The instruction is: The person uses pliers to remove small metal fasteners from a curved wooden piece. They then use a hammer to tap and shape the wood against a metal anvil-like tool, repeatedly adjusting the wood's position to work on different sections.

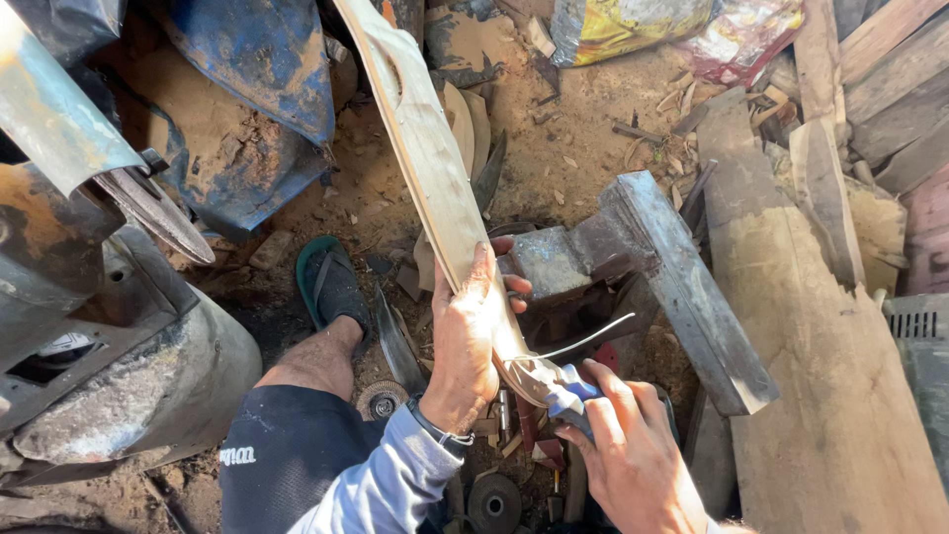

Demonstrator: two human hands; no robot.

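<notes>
The left hand (473,341) grips a long wooden board (425,148) running to twelve o'clock, while the right hand (633,455) clenches a blue-handled tool (565,394) whose tip is hard to make out.

A heavy steel anvil block (643,267) is crowding the right side of the hands, grinding discs (492,502) and scrap are cluttering the dirt floor (583,148) below, while open ground is lying beyond the long wooden blank (425,148) toward the planks (820,396).

Harsh sunlight from upper right — bright glare on boards, deep shadows lower left — sharp focus throughout.
</notes>
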